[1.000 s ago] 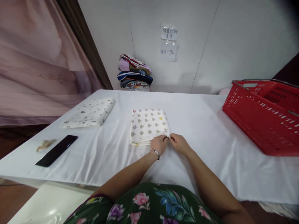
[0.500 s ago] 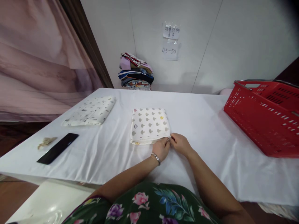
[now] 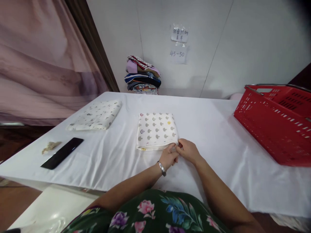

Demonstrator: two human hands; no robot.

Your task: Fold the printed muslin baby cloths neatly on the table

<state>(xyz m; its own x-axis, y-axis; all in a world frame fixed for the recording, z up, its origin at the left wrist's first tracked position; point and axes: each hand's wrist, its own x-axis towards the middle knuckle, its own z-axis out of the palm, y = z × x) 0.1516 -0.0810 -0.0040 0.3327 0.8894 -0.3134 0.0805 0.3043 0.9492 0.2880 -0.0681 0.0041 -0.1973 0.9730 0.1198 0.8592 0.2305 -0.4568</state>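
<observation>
From my remote seat I watched the square, folded white cloth with rows of grey mushroom-like prints [image 3: 156,127] lying flat near the middle of the table covered in smooth white fabric [image 3: 206,126]. The right hand [image 3: 188,150] had thumb and forefinger pinched together on the cloth's near right corner, its other fingers curled under. The left hand [image 3: 168,157], with a silver bracelet [image 3: 161,168] at the wrist, was half curled just beside it, thumb reaching toward the same corner; I could not tell whether it gripped any cloth. Along the near edge I could see the folded layers, slightly parted.

Well off to the left I had a second folded white cloth with small dark prints [image 3: 97,116], and nearer me a flat black rectangular object [image 3: 63,153] just beside a small crumpled beige scrap [image 3: 51,146]. On the right stood a red plastic basket with slotted sides [image 3: 272,129]. A stack of multicoloured folded fabrics [image 3: 143,77] rose beyond the table's far edge.
</observation>
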